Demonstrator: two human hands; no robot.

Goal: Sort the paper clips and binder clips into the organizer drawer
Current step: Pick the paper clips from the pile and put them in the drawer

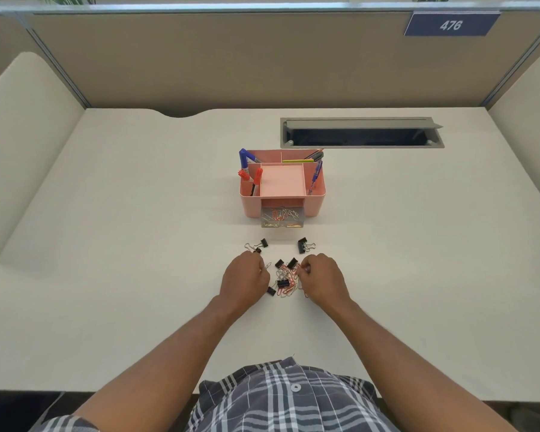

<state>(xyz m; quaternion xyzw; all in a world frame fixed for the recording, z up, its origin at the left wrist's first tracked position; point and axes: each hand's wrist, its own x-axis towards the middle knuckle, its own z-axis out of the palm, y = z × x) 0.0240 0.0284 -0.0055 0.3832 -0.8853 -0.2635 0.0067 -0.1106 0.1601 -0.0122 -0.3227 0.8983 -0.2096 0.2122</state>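
A pink desk organizer (317,201) stands mid-table with its clear drawer (282,217) pulled out toward me, several paper clips inside. In front of it lies a mixed pile of paper clips (286,280) and black binder clips (282,282). More binder clips lie apart, one at the left (263,243) and one at the right (302,245). My left hand (245,279) rests at the pile's left edge, fingers curled on a silver paper clip (267,265). My right hand (321,280) pinches paper clips at the pile's right edge.
Markers and pens (247,169) stand in the organizer's outer compartments. An open grey cable tray (360,132) is set into the white desk (138,244) behind it. Beige partition walls (231,57) enclose the desk on three sides.
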